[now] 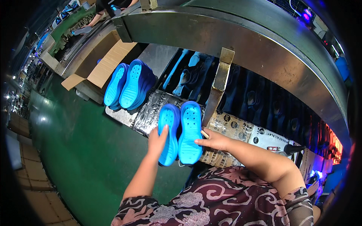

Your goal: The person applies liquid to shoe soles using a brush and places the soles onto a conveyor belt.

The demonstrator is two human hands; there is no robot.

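Side by side in front of me are two bright blue shoe soles, a left sole (168, 118) and a right sole (191, 130), with round holes at their upper ends and ridged middles. My left hand (156, 140) is closed on the outer edge of the left sole, thumb over its top face. My right hand (215, 141) grips the right sole, thumb on its inner surface and the other fingers partly hidden. A thin pale stick (204, 134) shows beside the right hand; I cannot tell if it is held. Stacked blue soles (131, 88) lie beyond, to the left.
An open cardboard box (109, 60) stands beside the stacks. A curved metal conveyor frame (241, 34) with a bracket (218, 83) arches across, dark soles in a rack (192, 71) beneath. Taped packages (230, 128) line the ledge. Another person's hand (87, 29) is at far left.
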